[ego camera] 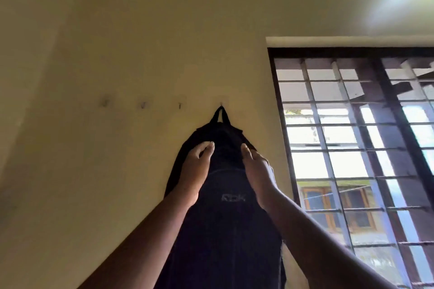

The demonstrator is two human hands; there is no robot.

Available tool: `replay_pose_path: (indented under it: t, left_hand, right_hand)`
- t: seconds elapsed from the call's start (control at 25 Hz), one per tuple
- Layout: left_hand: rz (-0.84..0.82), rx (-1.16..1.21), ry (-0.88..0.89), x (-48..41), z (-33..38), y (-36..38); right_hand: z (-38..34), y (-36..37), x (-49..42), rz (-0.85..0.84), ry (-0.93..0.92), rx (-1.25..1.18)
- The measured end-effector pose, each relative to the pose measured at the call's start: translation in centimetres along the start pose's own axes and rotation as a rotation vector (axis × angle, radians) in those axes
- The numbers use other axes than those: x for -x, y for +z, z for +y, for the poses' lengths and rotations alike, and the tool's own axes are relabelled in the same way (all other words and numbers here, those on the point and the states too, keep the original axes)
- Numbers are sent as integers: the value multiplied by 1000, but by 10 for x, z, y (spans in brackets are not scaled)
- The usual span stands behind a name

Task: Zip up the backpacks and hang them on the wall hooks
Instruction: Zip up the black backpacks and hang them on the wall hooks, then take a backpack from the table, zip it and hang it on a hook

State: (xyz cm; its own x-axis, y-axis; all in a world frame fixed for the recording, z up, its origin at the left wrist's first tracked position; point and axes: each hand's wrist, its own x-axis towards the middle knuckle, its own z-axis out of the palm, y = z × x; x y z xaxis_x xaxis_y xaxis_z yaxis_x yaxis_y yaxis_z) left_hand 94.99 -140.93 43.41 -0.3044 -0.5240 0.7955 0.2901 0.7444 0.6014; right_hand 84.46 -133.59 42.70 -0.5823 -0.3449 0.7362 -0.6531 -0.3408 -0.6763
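Wall (117,54): carries a row of small hooks.
Backpack (223,218): dark, soft fabric; hangs flat against the wall, left of the window (352,148). Judged limp, moderately light and not fragile; it sags where unsupported.
Left hand (199,162): rests on the bag's upper left shoulder, grip lightly bent; whether it pinches fabric cannot be told.
Right hand (256,166): lies along the upper right shoulder, grip spread, fingers straight.
Top loop (220,115): sits over the rightmost hook (220,103). Judged the best holding point.
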Motion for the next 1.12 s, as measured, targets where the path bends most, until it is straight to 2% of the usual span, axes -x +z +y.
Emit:
replay_pose_path:
  t: [0.2,0.4,0.48,0.64,0.84,1.12]
  left_hand:
    - [99,47,-181,118,12,-2]
    - [81,114,-507,238,8,-9]
    - [84,174,-560,276,13,-13]
    - [36,204,-591,340,31,-10]
    - [-43,276,-714,435,58,-9]
    - [-250,418,-925,576,110,47]
  right_hand:
    - [26,-39,96,-119,152,-194]
    - [46,-80,191,-280,413,-257]
    - [46,-95,231,-312,457,-278]
    - [34,-124,300,-254,525,-285]
    - [15,-173,394,-123,644,-236]
    - [-6,-305,532,86,864,-16]
